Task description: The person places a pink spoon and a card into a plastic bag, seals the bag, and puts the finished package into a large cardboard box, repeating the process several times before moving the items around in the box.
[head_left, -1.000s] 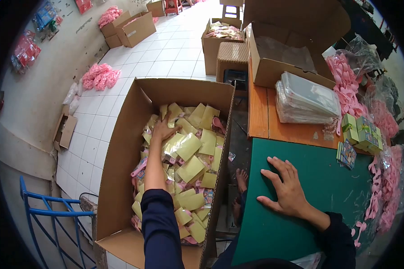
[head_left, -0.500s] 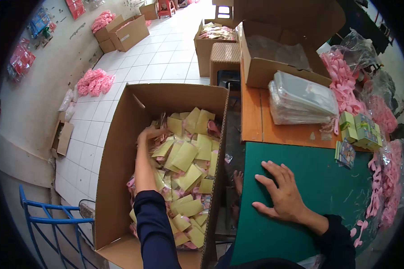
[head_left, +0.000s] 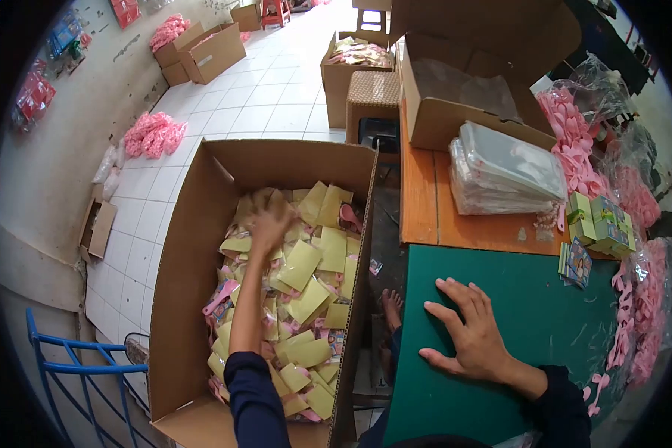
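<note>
My left hand (head_left: 270, 218) reaches into a tall cardboard box (head_left: 183, 299) and lies over the packets near its far end. Its fingers are blurred but look spread, with nothing visibly gripped. Clear plastic packets with yellowish cards (head_left: 300, 265) fill the box in a loose heap; pink plastic pieces show inside some, such as a pink spoon-shaped piece (head_left: 349, 216). My right hand (head_left: 474, 336) rests on the green tabletop (head_left: 515, 284), fingers apart and holding nothing.
Stacked clear plastic bags (head_left: 508, 168) lie on the orange wooden table (head_left: 422, 194) beside an open carton (head_left: 478, 119). Small card bundles (head_left: 601, 224) and pink pieces (head_left: 653, 313) line the right side. A blue metal rack (head_left: 89, 367) stands left of the box.
My left hand has moved from the box's left wall toward the middle of the far end, over the packets. Packets along the left side have shifted. My right hand has stayed put.
</note>
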A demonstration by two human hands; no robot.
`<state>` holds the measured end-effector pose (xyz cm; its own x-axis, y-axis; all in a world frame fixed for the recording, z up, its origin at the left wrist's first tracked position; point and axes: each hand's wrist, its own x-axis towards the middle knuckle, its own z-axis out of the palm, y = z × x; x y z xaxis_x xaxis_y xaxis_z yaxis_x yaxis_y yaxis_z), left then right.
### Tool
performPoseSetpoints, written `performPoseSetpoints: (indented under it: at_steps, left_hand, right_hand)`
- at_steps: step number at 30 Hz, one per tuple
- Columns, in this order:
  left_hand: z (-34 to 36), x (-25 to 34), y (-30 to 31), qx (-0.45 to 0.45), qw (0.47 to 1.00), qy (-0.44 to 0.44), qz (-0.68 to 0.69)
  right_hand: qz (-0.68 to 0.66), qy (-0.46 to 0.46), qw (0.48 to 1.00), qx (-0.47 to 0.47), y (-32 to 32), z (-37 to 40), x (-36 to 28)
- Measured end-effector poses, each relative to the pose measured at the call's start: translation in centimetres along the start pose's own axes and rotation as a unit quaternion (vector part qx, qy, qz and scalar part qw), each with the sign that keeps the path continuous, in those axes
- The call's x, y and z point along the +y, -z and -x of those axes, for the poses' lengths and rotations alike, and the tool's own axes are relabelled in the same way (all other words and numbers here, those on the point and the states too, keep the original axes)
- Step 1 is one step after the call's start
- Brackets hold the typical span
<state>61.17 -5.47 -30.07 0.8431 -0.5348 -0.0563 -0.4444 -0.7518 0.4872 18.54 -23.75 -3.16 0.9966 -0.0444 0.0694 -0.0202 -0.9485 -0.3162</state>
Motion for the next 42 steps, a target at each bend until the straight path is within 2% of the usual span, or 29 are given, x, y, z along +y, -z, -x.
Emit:
performPoseSetpoints:
  at_steps: [3, 5, 8, 9, 12, 13, 14, 15, 16, 17, 20, 23, 26, 28, 29, 31, 33, 34, 36, 38, 42]
  left_hand:
    - [3.9, 3.7, 2.4, -0.142, 0.987, -0.048, -0.054]
    - [1.5, 3.0, 2.3, -0.214, 0.971, 0.055, -0.087]
    - [1.7, 4.2, 2.2, -0.177, 0.977, 0.068, -0.101]
    - [1.3, 3.3, 1.2, -0.169, 0.979, 0.043, -0.103]
    - [2.3, 8.3, 2.8, -0.042, 0.999, -0.001, 0.000]
    - [2.4, 9.3, 1.9, 0.013, 0.999, -0.041, 0.017]
    - [2.6, 10.7, 0.0, 0.024, 0.996, -0.083, 0.010]
    - [3.5, 11.9, -2.8, 0.005, 0.986, -0.140, -0.090]
    - [4.8, 12.7, -6.3, 0.006, 0.953, -0.185, -0.238]
    - [5.5, 13.2, -8.3, 0.027, 0.920, -0.212, -0.330]
    - [5.6, 14.5, -6.9, -0.022, 0.955, -0.179, -0.234]
    - [3.4, 12.8, -12.2, 0.079, 0.931, -0.139, -0.327]
    - [4.8, 16.4, -4.5, -0.130, 0.968, -0.136, -0.167]
    - [6.6, 16.1, -0.9, -0.078, 0.979, -0.181, 0.052]
    - [5.8, 14.2, -1.2, -0.034, 0.982, -0.181, 0.050]
    - [6.9, 12.9, 2.3, -0.016, 0.994, -0.087, -0.063]
    - [9.9, 11.1, 3.5, -0.034, 0.984, -0.006, -0.175]
    - [11.9, 10.1, 3.2, -0.054, 0.970, 0.026, -0.234]
    - [15.3, 9.3, 1.6, -0.044, 0.973, 0.009, -0.228]
    - [19.5, 8.9, 0.6, -0.053, 0.974, -0.004, -0.222]
    - [23.9, 9.4, 2.0, -0.159, 0.968, 0.010, -0.192]
  right_hand:
    - [0.005, 0.002, 1.000, 0.005, -0.1, 0.0, 0.0]
    - [0.002, 0.003, 1.000, -0.002, -0.2, 0.1, -0.2]
    - [0.001, 0.002, 1.000, 0.007, -0.1, 0.2, -0.3]
    - [0.000, 0.005, 1.000, 0.012, 0.0, 0.0, -0.2]
    - [0.001, 0.010, 1.000, 0.004, 0.0, 0.1, 0.1]
    - [0.002, 0.008, 1.000, 0.004, 0.0, 0.1, 0.0]
    - [0.001, 0.005, 1.000, 0.001, 0.1, 0.1, 0.0]
    - [0.001, 0.005, 1.000, -0.001, 0.1, 0.1, 0.0]
    - [-0.001, 0.005, 1.000, -0.004, 0.0, 0.0, -0.2]
    - [0.000, 0.005, 1.000, -0.005, 0.0, 0.0, -0.3]
    - [0.005, 0.001, 1.000, -0.005, 0.0, 0.0, -0.1]
    - [0.008, 0.002, 1.000, -0.003, -0.1, 0.3, 0.1]
    - [0.011, 0.009, 1.000, 0.013, -0.2, 0.1, -0.4]
    - [0.000, 0.036, 0.999, 0.023, -0.3, 0.2, -0.4]
    - [-0.014, 0.061, 0.998, 0.025, -0.5, 0.2, -0.5]
    - [-0.076, 0.138, 0.988, 0.001, -1.1, -0.3, -1.4]
    - [-0.166, 0.232, 0.956, -0.062, -1.2, -2.1, -4.6]
    - [-0.147, 0.267, 0.948, -0.089, -1.1, -2.8, -5.9]
    - [-0.091, 0.308, 0.942, -0.092, -2.4, -3.5, -6.6]
    - [-0.073, 0.293, 0.945, -0.127, -3.5, -3.2, -6.2]
    - [-0.062, 0.296, 0.946, -0.119, -3.4, -3.3, -6.3]
